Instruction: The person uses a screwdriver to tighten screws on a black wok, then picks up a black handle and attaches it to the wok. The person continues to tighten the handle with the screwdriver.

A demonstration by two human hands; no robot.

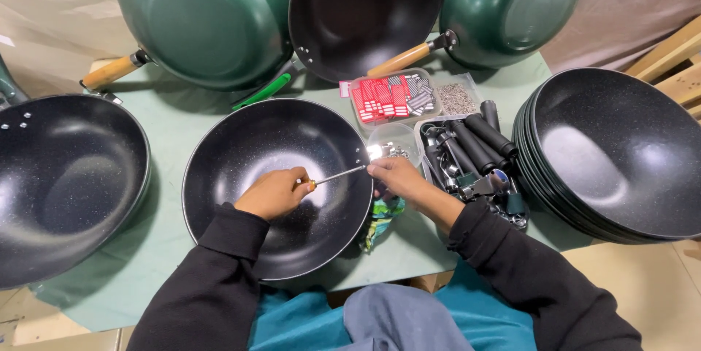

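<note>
i see a black wok [281, 176] lying in front of me on the green table [182, 121], open side up. my left hand [274, 192] sits inside the bowl, curled shut around the handle of a screwdriver [332, 176]. the thin metal shaft runs from that hand up and to the right, and its tip reaches the wok's right rim. my right hand [394, 176] is just outside that rim, fingers pinched together at the shaft's tip; whatever small part they hold there is too small for me to tell. so the screwdriver spans between both hands, over the right half of the wok.

just past the right hand stands a clear tub of small metal fittings [391, 148], and beside it a tray of black handles [475, 146]. behind those sit a box of red tags [391, 97] and a box of screws [457, 98]. a stack of black woks [613, 154] stands well to the right, another black wok [66, 183] to the left, and green woks [204, 18] lean at the far side.
</note>
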